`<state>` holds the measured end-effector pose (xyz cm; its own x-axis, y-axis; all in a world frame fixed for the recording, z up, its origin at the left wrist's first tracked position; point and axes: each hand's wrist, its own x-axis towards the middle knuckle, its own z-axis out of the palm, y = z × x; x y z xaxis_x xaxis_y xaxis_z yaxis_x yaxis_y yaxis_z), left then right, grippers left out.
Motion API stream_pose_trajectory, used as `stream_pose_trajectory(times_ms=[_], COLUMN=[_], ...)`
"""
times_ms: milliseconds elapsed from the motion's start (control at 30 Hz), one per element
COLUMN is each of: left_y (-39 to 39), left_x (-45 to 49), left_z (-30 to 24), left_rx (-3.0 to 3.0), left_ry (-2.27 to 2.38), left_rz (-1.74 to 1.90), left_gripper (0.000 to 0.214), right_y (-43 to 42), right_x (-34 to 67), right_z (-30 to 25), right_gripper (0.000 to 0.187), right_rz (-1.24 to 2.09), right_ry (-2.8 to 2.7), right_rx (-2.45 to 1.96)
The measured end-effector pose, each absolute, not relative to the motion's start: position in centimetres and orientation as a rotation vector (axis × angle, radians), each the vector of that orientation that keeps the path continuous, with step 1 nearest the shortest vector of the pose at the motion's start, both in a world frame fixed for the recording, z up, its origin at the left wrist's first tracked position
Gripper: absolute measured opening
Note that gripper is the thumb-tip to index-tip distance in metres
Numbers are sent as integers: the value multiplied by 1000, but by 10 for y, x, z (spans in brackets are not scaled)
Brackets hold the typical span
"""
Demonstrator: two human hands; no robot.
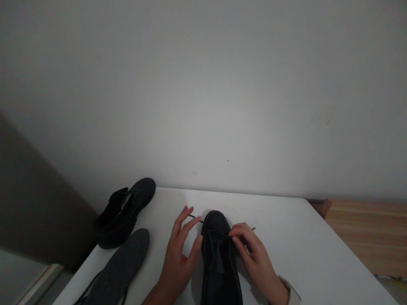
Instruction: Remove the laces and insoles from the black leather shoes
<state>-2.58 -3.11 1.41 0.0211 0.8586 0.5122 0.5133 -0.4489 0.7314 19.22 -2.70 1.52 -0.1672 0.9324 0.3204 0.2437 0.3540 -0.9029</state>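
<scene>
A black lace-up shoe (pixel 219 258) lies on the white table (pixel 302 250), toe pointing away from me. My left hand (pixel 179 256) rests against its left side with fingers spread and the thumb touching the shoe. My right hand (pixel 254 254) sits at the shoe's right side, fingers curled in a pinch on the thin black lace (pixel 222 235) near the front eyelets. Lace ends stick out to both sides of the toe.
A second black shoe (pixel 122 212) sits at the table's far left corner. A dark grey insole (pixel 122 264) and a loose black lace (pixel 89 286) lie near the left edge. A white wall stands behind; wooden floor (pixel 365 233) shows on the right.
</scene>
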Motion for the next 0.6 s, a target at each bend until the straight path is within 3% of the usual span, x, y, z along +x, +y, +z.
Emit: stream_pose_trajectory(times_ms=[267, 600], left_y=[-43, -40], left_x=[-14, -10], left_z=[22, 24], left_rx=[2185, 2185], left_ry=[868, 914], left_rz=[1280, 1304], left_gripper=[30, 29], right_y=[-28, -27], right_x=[192, 197], right_z=[7, 3], right_gripper=[20, 21], right_rz=[929, 963], right_ry=[-1573, -1332], right_rx=[-1056, -1003])
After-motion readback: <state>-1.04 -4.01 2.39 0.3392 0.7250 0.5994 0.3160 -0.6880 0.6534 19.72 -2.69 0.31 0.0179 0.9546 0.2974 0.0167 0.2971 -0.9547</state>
